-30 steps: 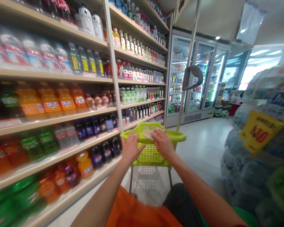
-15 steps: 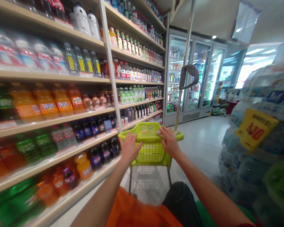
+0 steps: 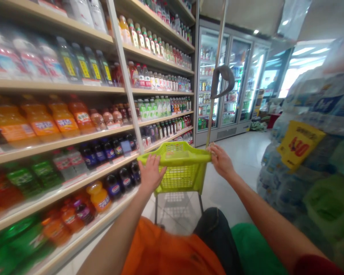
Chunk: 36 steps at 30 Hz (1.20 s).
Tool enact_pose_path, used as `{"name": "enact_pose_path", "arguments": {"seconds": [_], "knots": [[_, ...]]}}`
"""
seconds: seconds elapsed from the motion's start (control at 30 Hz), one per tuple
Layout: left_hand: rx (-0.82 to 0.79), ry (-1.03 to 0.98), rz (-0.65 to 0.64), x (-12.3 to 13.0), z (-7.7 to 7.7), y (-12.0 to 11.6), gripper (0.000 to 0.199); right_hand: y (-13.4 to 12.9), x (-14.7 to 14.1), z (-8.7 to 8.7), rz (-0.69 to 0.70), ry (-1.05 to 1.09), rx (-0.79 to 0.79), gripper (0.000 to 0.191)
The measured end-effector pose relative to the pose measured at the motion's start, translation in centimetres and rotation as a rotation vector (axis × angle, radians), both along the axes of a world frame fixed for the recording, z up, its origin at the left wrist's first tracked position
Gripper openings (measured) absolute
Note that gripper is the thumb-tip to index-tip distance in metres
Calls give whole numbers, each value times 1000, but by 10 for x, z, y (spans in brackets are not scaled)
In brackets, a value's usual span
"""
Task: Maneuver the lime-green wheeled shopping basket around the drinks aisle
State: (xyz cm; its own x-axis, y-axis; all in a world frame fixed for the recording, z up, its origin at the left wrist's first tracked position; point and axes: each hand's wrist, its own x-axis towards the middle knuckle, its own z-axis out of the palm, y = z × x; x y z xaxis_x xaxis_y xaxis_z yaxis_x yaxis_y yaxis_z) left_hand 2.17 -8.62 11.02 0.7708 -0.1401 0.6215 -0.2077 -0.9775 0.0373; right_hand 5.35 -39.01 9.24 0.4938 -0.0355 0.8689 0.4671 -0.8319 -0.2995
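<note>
As our left hand point(image 3: 150, 171) lies, fingers apart, on the left of the yellow-green plastic cart handle point(image 3: 183, 159), our right hand point(image 3: 222, 161) clamps its fingers on a pale, crumpled cloth point(image 3: 211, 144) at the right end: soft, light, best held bunched, we judge.

Light is being reflected by a glossy floor point(image 3: 243, 152), glass doors point(image 3: 235, 109) and shiny plastic bottles point(image 3: 100, 196); a duller sheen is being shown by the smooth plastic cart point(image 3: 186, 159), a matt finish by the cloth garment point(image 3: 172, 254).
</note>
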Motion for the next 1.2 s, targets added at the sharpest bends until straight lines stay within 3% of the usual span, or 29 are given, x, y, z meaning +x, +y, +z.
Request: {"name": "enact_pose_path", "arguments": {"seconds": [0.13, 0.23, 0.37, 0.43, 0.63, 0.7, 0.93, 1.03, 1.13, 1.2], "knots": [[20, 11, 2, -1, 1, 2, 50, 36, -16, -6, 49, -104, -117, 34], [34, 20, -4, -1, 2, 4, 50, 42, -19, -4, 51, -82, -183, 31], [31, 0, -4, 0, -1, 2, 50, 34, -12, -1, -70, -86, -18, 33], [24, -12, 1, 0, -2, -1, 50, 45, -11, -1, -70, -96, 14, 35], [44, -9, 8, -2, 0, 0, 51, 112, -18, 0, 156, -79, -200, 40], [55, -5, 5, -3, 1, 3, 51, 112, -17, 1, 137, -62, -211, 39], [36, -24, 19, -7, 0, 1, 50, 60, -13, -5, -78, -26, -121, 36], [17, -21, 24, -8, 0, -2, 49, 73, -14, -8, -96, -72, -110, 37], [17, -19, 25, -8, 0, 1, 49, 95, -16, -9, -26, -120, -154, 37], [28, -25, 24, -9, 0, 5, 49, 96, -16, -8, 4, -118, -191, 37]]}}
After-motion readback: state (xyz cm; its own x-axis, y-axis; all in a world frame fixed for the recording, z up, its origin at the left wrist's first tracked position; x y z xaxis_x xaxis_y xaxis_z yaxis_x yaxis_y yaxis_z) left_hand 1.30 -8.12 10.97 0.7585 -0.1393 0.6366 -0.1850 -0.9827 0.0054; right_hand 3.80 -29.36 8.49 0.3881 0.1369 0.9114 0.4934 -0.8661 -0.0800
